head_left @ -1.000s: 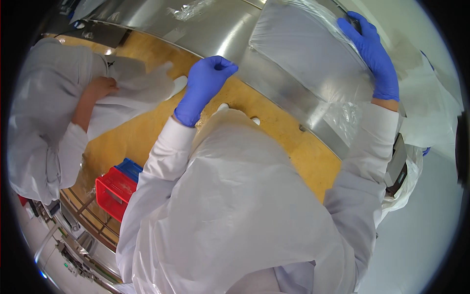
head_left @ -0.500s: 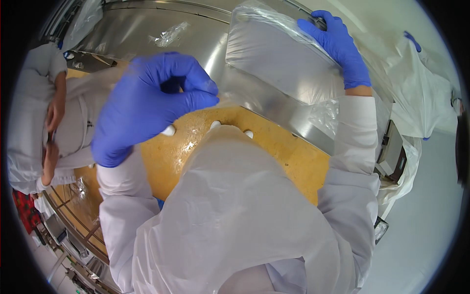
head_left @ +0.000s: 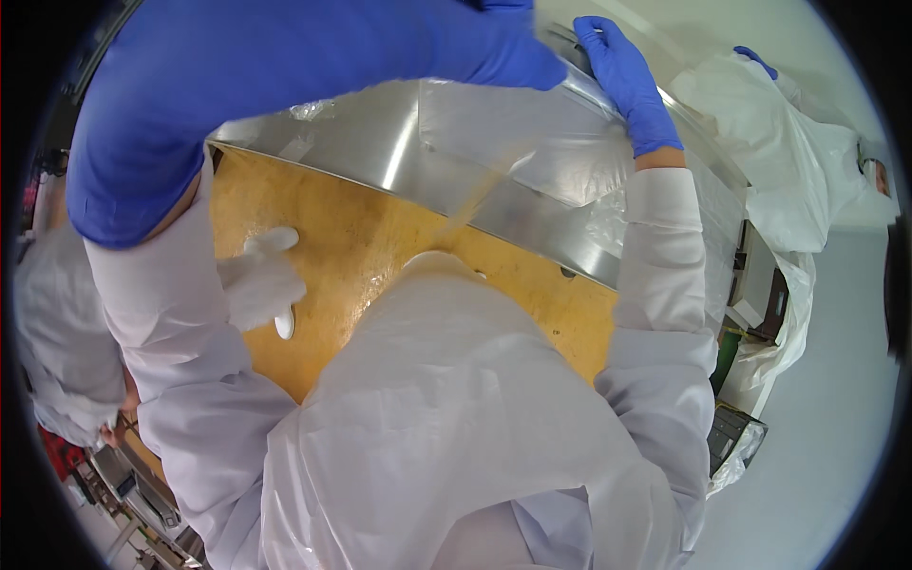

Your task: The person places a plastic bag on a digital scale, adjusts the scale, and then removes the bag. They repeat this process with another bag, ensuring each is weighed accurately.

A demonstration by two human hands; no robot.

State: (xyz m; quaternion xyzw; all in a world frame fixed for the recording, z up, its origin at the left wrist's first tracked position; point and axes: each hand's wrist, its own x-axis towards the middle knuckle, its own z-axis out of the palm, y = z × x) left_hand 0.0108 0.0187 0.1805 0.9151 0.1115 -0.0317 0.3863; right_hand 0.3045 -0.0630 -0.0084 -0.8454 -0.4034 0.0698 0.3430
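Note:
My left hand (head_left: pixel 313 66), in a blue glove, looms large at the upper left, close to the camera. It is smeared by motion and its fingers run partly past the top edge, so I cannot tell what they hold. My right hand (head_left: pixel 622 90), also gloved in blue, is at the far edge of a clear plastic film (head_left: pixel 570 157), its fingers bent and closed over the folded edge. The film lies creased on a steel table (head_left: pixel 389 152). A thin pale streak (head_left: pixel 480 199) blurs across the table's front edge, too smeared to name.
A person in white (head_left: pixel 71 323) stands at the left, with white shoes (head_left: pixel 273 239) on the yellow floor (head_left: pixel 285 199). White sheeting (head_left: pixel 793 142) drapes at the right, with a blue glove (head_left: pixel 755 62) above it. Below stand a grey box (head_left: pixel 757 275) and a dark crate (head_left: pixel 730 432).
My left hand has moved up and closer to the camera, out of its pinched pose. My right hand has shifted slightly left. The film now lies flatter, and the person at the left has moved lower in view.

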